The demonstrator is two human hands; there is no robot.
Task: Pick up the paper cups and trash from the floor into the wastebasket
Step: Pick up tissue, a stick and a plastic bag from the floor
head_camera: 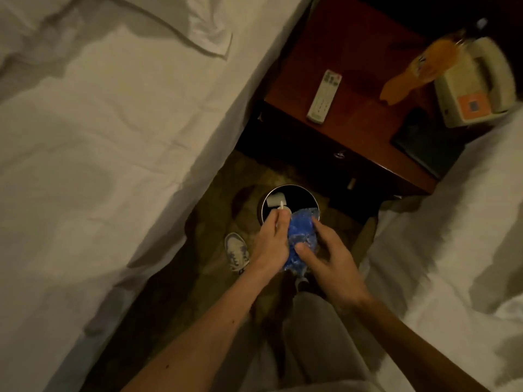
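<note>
A round dark wastebasket (305,193) with a metal rim stands on the floor between two beds. A white paper cup (275,200) lies inside it at the left. My left hand (271,241) and my right hand (329,257) hold a crumpled blue plastic bag (300,239) between them, just above the basket's near rim. The left hand also pinches a small white piece (282,206) over the basket. The right hand's fingers curl around the bag's right side.
White beds flank the narrow carpeted aisle (203,267) on both sides. A wooden nightstand (365,89) behind the basket carries a remote (324,96), a phone (475,83) and an orange bag (424,72). My shoe (237,251) is left of the hands.
</note>
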